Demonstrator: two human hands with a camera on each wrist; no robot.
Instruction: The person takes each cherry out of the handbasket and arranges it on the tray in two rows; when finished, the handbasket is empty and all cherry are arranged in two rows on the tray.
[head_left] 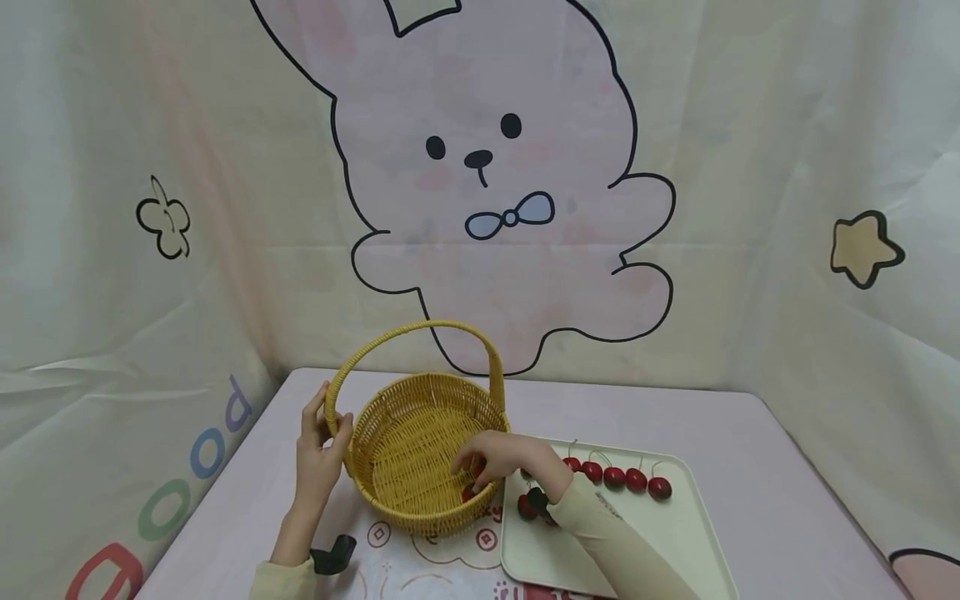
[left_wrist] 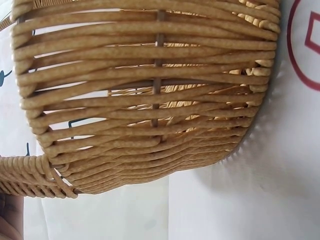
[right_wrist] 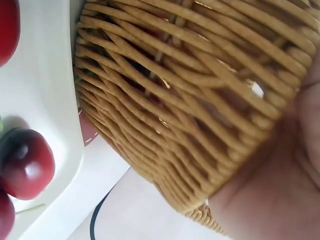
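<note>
A yellow wicker basket (head_left: pixel 420 523) stands on the table with its tall handle (head_left: pixel 411 328) upright. My left hand (head_left: pixel 321 446) grips the handle's lower left end; in the left wrist view only a bit of a finger (left_wrist: pixel 11 217) shows beside it. Over the basket's right rim reaches my right hand (head_left: pixel 498 457), its fingers curled down inside around a red cherry (head_left: pixel 477 470). Another cherry (head_left: pixel 468 492) shows just below the thumb, low in the basket. In the right wrist view the woven wall (right_wrist: pixel 165 100) hides the fingertips.
A cream tray (head_left: pixel 667 542) lies right of the basket, its left edge close to it. Along its back is a row of stemmed cherries (head_left: pixel 614 477); more cherries (head_left: pixel 527 507) lie nearer its left side, partly behind the right wrist. Printed fabric (head_left: pixel 810 333) walls the table's back and sides.
</note>
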